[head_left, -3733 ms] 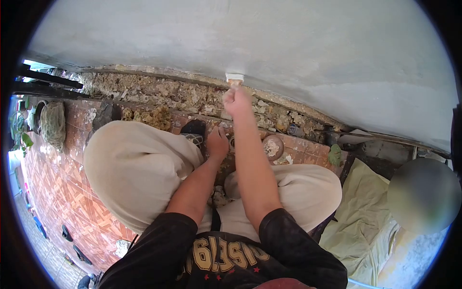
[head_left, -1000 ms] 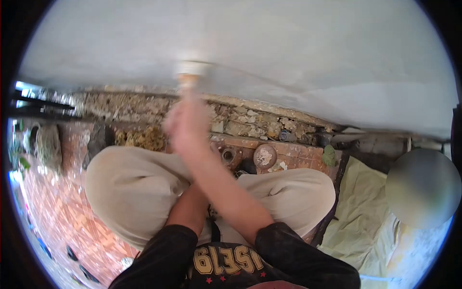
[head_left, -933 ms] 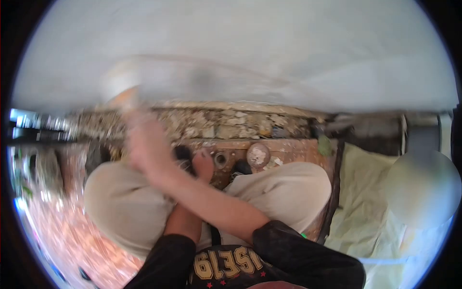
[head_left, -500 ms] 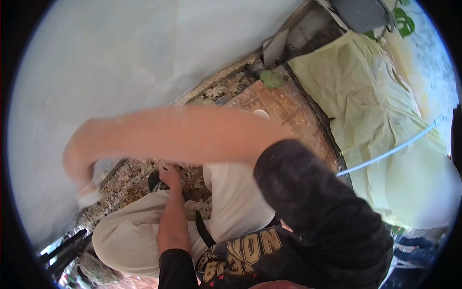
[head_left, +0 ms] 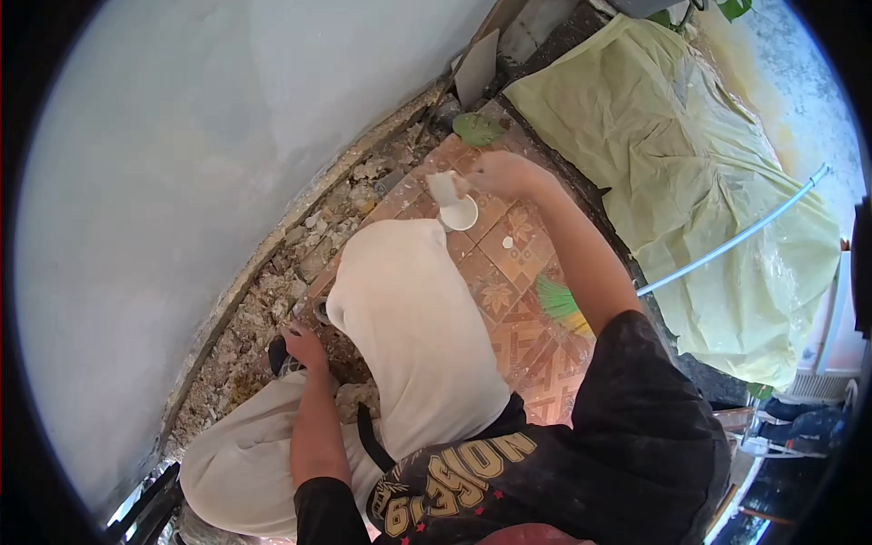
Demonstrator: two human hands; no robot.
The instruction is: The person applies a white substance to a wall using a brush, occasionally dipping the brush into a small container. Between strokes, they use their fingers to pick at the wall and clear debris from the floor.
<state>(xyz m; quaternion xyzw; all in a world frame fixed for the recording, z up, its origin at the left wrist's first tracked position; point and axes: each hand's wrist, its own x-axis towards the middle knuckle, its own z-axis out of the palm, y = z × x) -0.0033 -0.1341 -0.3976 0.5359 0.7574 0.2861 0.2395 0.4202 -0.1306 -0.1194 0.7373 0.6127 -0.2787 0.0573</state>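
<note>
My right hand is closed on a white rectangular piece, slightly blurred, reaching out over the tiled floor. Directly beneath that piece stands a small round white container, which it overlaps in this view. Low beside my bent legs, my left hand has its fingers curled in; what they hold, if anything, is hidden. It is right by my dark shoe, above the rubble. My light trousers fill the space between the two hands.
A pale plastered wall rises on the left, with broken rubble along its foot. On the tiles lie a green leaf and green-yellow bristles. A yellowish sheet and a light blue hose are at right.
My right hand has swung from the wall on the left across to the white container on the tiles, still carrying the white piece. The left hand stays low by the shoe.
</note>
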